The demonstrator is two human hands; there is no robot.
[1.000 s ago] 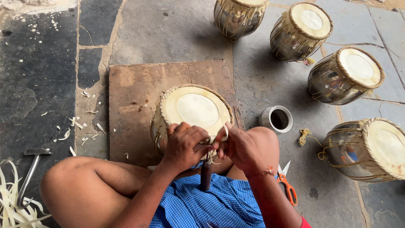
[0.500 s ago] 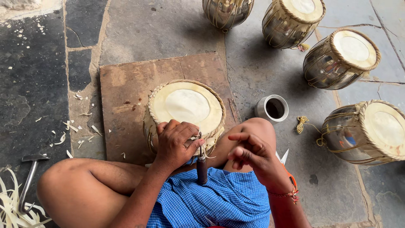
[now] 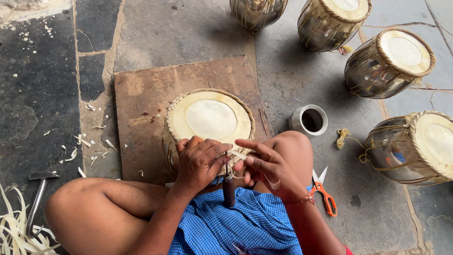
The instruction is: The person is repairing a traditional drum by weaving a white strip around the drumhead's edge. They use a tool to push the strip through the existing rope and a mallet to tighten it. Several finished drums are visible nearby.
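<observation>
On the wooden board (image 3: 141, 99) laid over the stone floor sits a small drum (image 3: 210, 120) with a pale skin head and a braided rim, its near edge against the seated person's lap. Over that near rim the left hand (image 3: 200, 163) is curled shut, gripping a dark-handled tool (image 3: 229, 189) that stands upright beside the drum. Just to the right, the right hand (image 3: 266, 167) has its fingers stretched toward the left hand, thumb and forefinger pinching a thin pale strip (image 3: 238, 154) — the other fingers held loosely out. Beside the right knee stands a small cup (image 3: 310, 120), and orange-handled scissors (image 3: 324, 191) lie on the floor near the wrist. Four more drums — one is (image 3: 389, 61) — stand well apart, along the right. At far left lies a hammer (image 3: 37, 198) among pale shavings (image 3: 14, 231).
</observation>
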